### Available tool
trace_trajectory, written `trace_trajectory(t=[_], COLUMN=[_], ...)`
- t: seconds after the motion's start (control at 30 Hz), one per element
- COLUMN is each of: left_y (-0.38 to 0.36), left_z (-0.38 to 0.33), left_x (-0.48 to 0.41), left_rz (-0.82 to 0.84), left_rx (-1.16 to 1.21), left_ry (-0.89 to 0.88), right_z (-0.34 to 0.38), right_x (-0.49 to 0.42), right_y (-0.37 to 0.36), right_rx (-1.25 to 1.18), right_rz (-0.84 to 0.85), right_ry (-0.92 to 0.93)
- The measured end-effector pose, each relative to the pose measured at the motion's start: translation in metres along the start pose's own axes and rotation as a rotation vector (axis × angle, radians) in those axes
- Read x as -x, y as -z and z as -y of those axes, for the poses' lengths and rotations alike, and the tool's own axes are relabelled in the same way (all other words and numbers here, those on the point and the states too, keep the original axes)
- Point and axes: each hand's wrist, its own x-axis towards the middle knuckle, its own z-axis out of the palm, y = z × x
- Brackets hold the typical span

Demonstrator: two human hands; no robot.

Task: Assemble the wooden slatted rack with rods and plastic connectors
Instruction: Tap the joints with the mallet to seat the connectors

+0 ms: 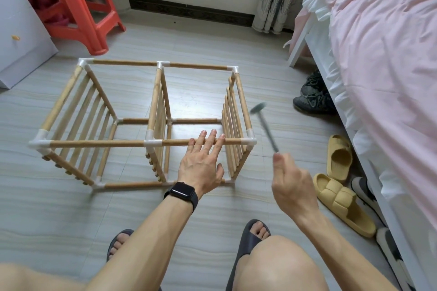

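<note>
The wooden slatted rack [99,143] stands on the floor as a two-bay box: round rods joined by white plastic connectors [250,140], with three slatted panels upright between them. My left hand [203,163], with a black watch on the wrist, lies flat with straight fingers over the near top rod, just left of the right corner connector. My right hand [290,182] grips the handle of a small hammer [263,123]. The hammer head is blurred and hangs in the air just right of the rack's right panel, above that corner.
A red plastic stool [78,0] stands behind the rack at the left, beside a white cabinet [21,38]. A bed with pink bedding [383,54] fills the right side; yellow slippers [340,194] and dark shoes [312,97] lie along it. My sandalled feet and knees are at the bottom.
</note>
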Motion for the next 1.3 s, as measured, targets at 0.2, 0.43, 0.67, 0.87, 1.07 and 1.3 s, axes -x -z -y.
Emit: trace_trajectory(t=[0.2,0.43,0.67,0.87,1.07,1.3], left_y=[0.002,0.034,0.079,0.068,0.022,-0.015], left_z=[-0.002,0.007,0.020,0.020,0.026,0.023], left_x=[-0.001,-0.006,-0.038,-0.133,-0.201,-0.206], left_rz=[0.007,-0.172,0.017,0.011,0.028,-0.066], left_rx=[-0.035,-0.057,-0.147,-0.043,-0.047,0.000], left_ry=[-0.001,-0.078,-0.123,-0.033,-0.058,-0.003], right_z=[-0.001,0.012,0.011,-0.010,-0.031,-0.042], right_x=[-0.013,-0.050,-0.064,-0.078,-0.117,-0.141], right_y=[0.006,0.009,-0.009,-0.022,-0.028,-0.031], right_rx=[0.204,-0.072,-0.132,-0.087,-0.119,0.006], right_rz=[0.197,0.062,0.048,0.055,0.007,0.095], right_ry=[-0.074,-0.175,-0.161,-0.167,-0.102,-0.115])
